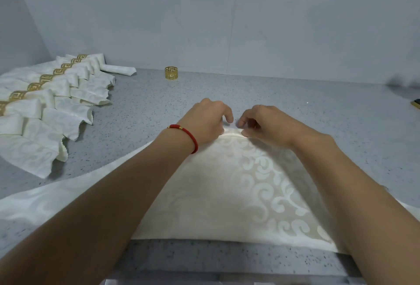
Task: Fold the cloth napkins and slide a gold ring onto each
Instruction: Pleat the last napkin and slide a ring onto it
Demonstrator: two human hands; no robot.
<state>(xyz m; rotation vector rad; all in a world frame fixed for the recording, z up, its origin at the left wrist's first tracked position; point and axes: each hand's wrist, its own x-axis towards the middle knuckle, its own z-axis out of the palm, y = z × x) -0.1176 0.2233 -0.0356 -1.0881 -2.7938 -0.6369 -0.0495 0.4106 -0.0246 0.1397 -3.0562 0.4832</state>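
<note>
No legible text (none anywhere)

the napkin (227,182) under the hands is cream woven cloth with a faint sheen and a raised scroll pattern, its edges pinked. the finished napkins (52,107) at the left are the same damask-like cloth. the loose ring (171,73) is shiny gold metal with cut-out fretwork. the tabletop (295,102) looks like smooth grey speckled stone, matt. a red cord bracelet (188,135) carries a small gold bead.
</note>
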